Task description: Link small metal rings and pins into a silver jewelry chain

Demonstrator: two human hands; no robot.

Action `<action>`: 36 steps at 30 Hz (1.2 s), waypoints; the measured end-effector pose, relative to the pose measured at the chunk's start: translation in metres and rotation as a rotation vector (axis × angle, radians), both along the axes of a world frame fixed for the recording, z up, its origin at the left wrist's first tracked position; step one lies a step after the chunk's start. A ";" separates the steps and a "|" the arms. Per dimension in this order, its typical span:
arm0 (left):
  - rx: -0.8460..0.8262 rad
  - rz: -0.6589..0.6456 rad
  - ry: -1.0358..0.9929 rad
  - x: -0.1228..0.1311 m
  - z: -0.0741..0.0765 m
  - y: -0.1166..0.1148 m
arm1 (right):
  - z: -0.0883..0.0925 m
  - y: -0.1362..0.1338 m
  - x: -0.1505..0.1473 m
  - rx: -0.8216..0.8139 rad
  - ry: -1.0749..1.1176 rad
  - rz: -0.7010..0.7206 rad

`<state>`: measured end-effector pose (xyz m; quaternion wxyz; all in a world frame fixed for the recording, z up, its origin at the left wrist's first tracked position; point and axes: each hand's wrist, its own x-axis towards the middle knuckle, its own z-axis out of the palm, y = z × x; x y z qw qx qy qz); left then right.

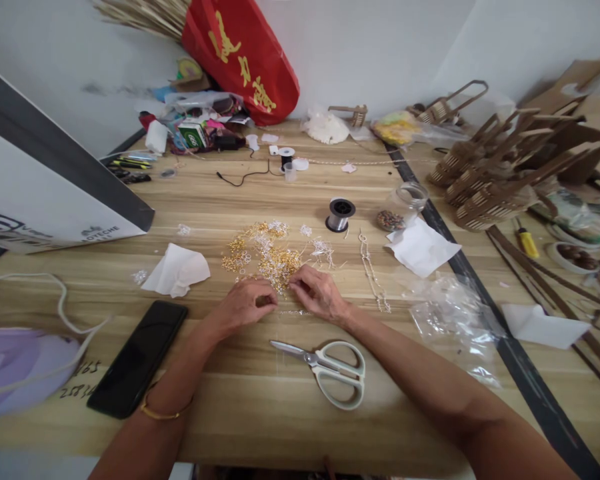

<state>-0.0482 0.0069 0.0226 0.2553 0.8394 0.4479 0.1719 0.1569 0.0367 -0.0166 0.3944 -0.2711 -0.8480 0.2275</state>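
A pile of gold and silver beads (279, 263) lies on the wooden table in front of my hands. My left hand (250, 303) rests at its near left edge, fingers curled and thumb against them; what they pinch is too small to make out. At the near right edge, my right hand (317, 291) has its fingertips pressed together among the beads, their contents hidden. A short beaded strand (294, 312) lies between the two hands, and a faint thin thread runs down from there. Scissors (325, 367) with pale handles lie just below, blades slightly apart.
A wire spool (341, 215), a beaded chain (370, 270) and a bead jar (404, 205) are to the right, with plastic bags (455, 317). A black phone (137, 360) and white paper (177, 271) lie left. Small woven baskets (485, 187) stand far right.
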 end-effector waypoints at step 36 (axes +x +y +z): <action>0.016 -0.022 0.214 0.007 -0.001 -0.005 | -0.001 0.000 -0.001 0.031 0.002 0.011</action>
